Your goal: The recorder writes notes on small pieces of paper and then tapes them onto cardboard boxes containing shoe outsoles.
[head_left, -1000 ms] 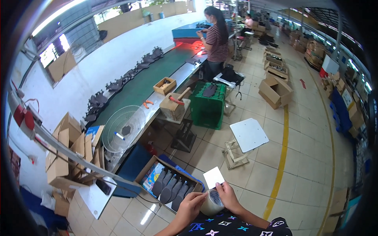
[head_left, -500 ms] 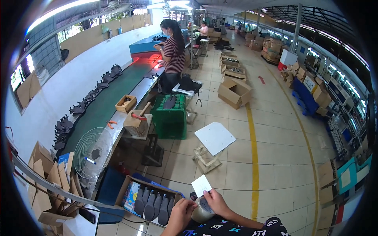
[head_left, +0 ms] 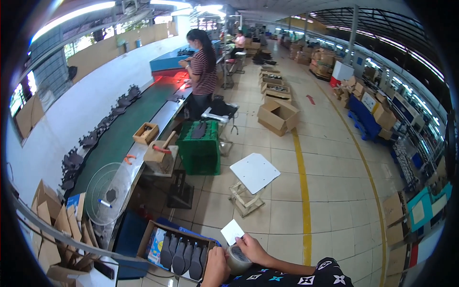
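Since a second ago, the left hand has curled inward beside the smooth, cylindrical tape roll (whether it grips anything, I cannot tell); the right hand pinches a flat, square white card just above the roll.

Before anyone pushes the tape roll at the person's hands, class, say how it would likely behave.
The tape roll would likely roll if pushed on its side, since its outer wall is round. It is probably firm rather than floppy, as its cylinder shape shows no sag.
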Motion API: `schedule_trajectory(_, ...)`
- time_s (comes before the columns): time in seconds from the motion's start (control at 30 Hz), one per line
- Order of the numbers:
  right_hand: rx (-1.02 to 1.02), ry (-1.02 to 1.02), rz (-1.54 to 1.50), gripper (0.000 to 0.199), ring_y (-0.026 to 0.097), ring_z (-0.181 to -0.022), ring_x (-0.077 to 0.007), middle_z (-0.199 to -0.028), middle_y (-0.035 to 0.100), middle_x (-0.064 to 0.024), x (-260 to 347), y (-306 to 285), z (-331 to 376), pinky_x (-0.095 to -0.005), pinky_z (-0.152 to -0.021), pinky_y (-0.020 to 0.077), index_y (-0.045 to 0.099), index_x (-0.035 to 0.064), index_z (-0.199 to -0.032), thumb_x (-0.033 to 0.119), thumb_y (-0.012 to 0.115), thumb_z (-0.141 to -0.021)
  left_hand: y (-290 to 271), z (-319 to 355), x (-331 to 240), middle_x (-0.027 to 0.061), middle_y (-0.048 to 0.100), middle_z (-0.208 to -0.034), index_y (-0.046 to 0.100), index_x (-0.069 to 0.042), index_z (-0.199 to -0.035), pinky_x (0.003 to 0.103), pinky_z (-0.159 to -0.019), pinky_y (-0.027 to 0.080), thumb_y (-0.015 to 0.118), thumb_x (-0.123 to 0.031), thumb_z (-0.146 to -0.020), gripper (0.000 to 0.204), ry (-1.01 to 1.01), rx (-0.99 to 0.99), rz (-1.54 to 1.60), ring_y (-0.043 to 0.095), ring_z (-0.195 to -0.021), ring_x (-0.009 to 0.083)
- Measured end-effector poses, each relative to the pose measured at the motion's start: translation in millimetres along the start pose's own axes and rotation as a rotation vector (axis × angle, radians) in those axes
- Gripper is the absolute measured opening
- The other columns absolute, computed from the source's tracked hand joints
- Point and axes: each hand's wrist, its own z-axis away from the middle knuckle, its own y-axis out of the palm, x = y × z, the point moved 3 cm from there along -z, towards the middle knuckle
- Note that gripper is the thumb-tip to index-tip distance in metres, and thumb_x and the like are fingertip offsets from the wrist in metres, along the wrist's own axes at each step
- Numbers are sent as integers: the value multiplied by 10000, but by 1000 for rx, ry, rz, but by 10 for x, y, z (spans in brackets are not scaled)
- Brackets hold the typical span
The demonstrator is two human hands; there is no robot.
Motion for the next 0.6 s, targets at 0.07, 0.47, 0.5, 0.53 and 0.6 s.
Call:
schedule_trajectory(0.07,33,31,4,362,672,-775,-326,-834,670,-221,-104,19,1,-405,-688,503,557,-52,-965,309,527,-976,20,14,-58,220,495,-871,466,14,-899,459,-737,404,530,77,-745,178,141,-22,-75,484,-851,413)
schedule_trajectory(0.47,128,45,-150,295,626,-698,-132,-781,667,-121,-49,0,-99,-299,-624,483,540,-27,-967,263,501,-1001,-324,118,-253,206,536,-1134,491,31,-1129,408,-903,453,650,-89,-838,353,68,-98,47,525,-1061,385)
schedule_trajectory(0.5,158,73,-132,281,622,-717,-120,-799,662,-108,-4,2,-89,-285,-633,479,533,-17,-991,260,495,-1005,-360,119,-276,162,578,-1185,550,-9,-1178,373,-894,491,721,-107,-776,447,44,-102,-23,572,-1076,341)
schedule_trajectory(0.53,149,88,-129,281,622,-717,-120,-799,662,-108,41,-22,-104,-285,-633,479,533,-17,-991,260,495,-1005,-304,121,-241,162,578,-1185,550,-9,-1178,373,-894,491,721,-107,-776,447,41,-88,-13,572,-1076,341)
schedule_trajectory(0.6,151,56,-161,278,620,-726,-114,-825,660,-105,129,-23,-121,-279,-637,478,533,-16,-1001,260,497,-1004,-238,138,-159,105,643,-1085,636,-50,-1098,352,-790,532,729,-101,-763,351,119,-135,-24,629,-960,284)
